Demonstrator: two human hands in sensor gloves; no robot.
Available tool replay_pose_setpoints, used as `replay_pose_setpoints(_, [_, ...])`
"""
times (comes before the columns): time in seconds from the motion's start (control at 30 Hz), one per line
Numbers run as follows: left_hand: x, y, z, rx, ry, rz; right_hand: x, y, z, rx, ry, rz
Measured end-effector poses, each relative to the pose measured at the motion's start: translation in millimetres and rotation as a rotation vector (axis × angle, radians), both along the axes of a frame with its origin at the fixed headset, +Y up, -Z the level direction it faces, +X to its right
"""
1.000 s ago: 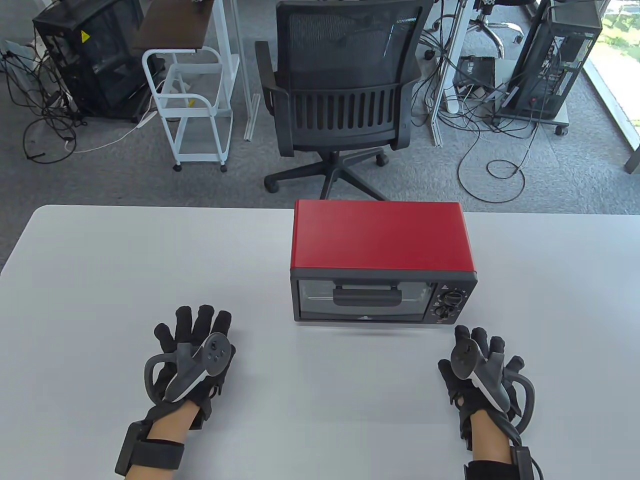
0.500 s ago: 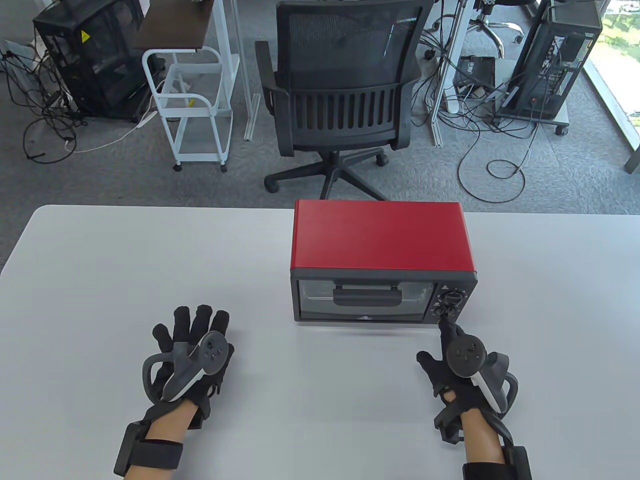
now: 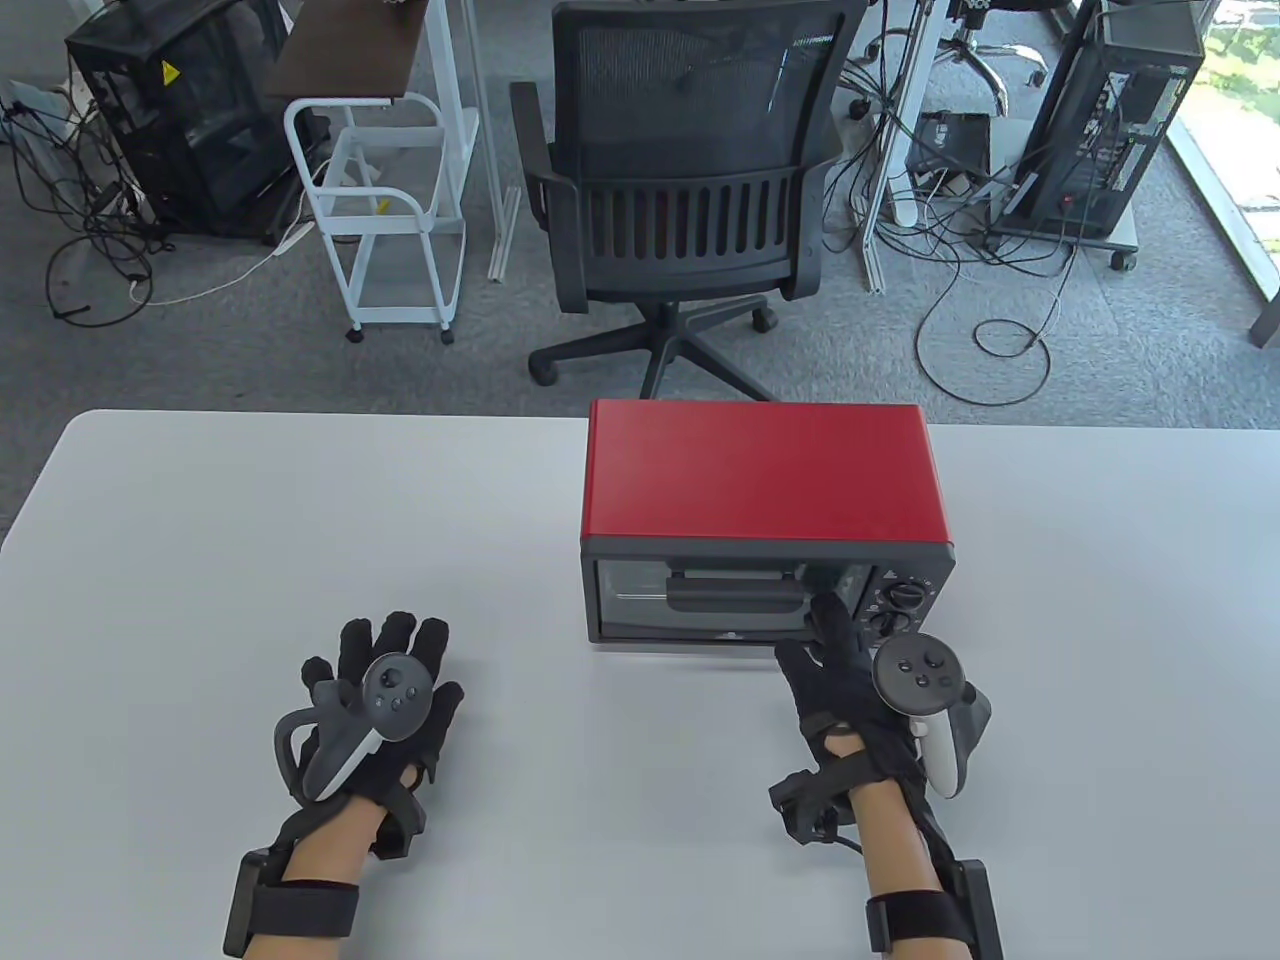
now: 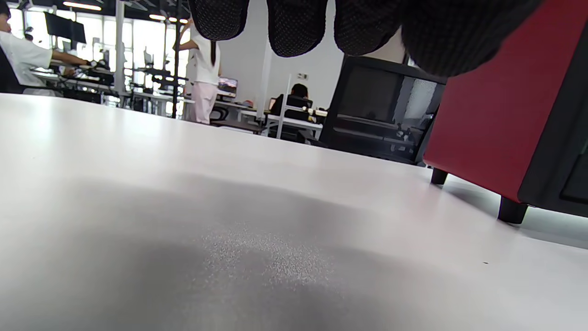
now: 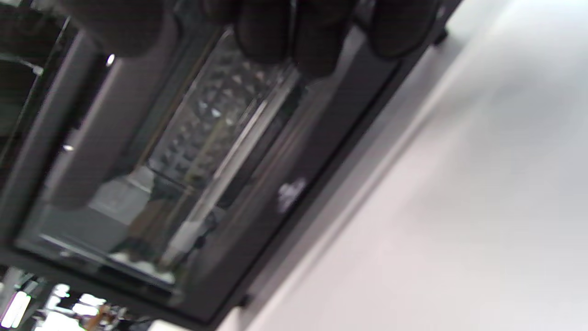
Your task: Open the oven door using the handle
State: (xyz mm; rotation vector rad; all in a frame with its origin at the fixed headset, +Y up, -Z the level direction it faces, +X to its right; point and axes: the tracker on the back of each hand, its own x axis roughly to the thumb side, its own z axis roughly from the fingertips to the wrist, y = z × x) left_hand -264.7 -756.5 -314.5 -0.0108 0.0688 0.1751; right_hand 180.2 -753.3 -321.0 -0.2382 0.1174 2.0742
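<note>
While the oven (image 3: pixel 765 520) sat right of centre in the table view, red top, dark front facing the bottom edge, its door (image 3: pixel 725 598) was shut, flush with the front frame. Handle (image 3: pixel 735 594) ran across the upper middle of the glass. Two knobs (image 3: pixel 897 609) were stacked at the right end of the front.

Right hand (image 3: pixel 850 690) was lower right of centre, raised in front of the oven's right half, fingers (image 3: pixel 830 612) stretched up over the door's right end beside the handle. Contact with door or handle: couldn't tell. Nothing gripped. In the right wrist view, tilted and blurred, fingertips (image 5: pixel 285 27) hung along the top edge over the door glass (image 5: pixel 193 151); the handle (image 5: pixel 98 133) was a grey bar at left.

Left hand (image 3: pixel 385 715) lay lower left, flat on the white table (image 3: pixel 300 500), fingers spread, holding nothing, well apart from the oven. In the left wrist view, fingertips (image 4: pixel 296 25) were at the top and the oven's red side (image 4: pixel 487 119) at the right edge, on short black feet (image 4: pixel 511 210).
</note>
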Motion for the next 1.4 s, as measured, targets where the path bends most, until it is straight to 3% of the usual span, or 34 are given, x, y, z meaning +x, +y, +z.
replay_pose_setpoints(0.2, [-0.6, 0.8, -0.9, 0.0, -0.002, 0.018, -7.7, 5.4, -0.9, -0.037, -0.043, -0.187])
replay_pose_setpoints(0.53, [2.0, 0.1, -2.6, 0.005, -0.018, 0.023, -0.2, 10.1, 14.5, -0.022, -0.238, -0.052])
replay_pose_setpoints(0.73, [1.5, 0.3, -3.0, 0.002, -0.017, 0.027, 2.3, -2.8, 26.2, -0.041, -0.286, -0.046])
replay_pose_setpoints(0.97, [-0.3, -0.9, -3.8, -0.007, -0.01, 0.033, 5.7, 4.9, 40.6, -0.056, -0.276, 0.116])
replay_pose_setpoints(1.13, [0.3, -0.5, -3.1, -0.01, -0.011, 0.031, 7.5, 0.8, 51.5, -0.153, -0.244, 0.181])
replay_pose_setpoints(1.4, [-0.4, 0.8, -2.1, -0.006, -0.012, 0.042, 9.5, -23.1, 63.3, -0.364, -0.165, 0.233])
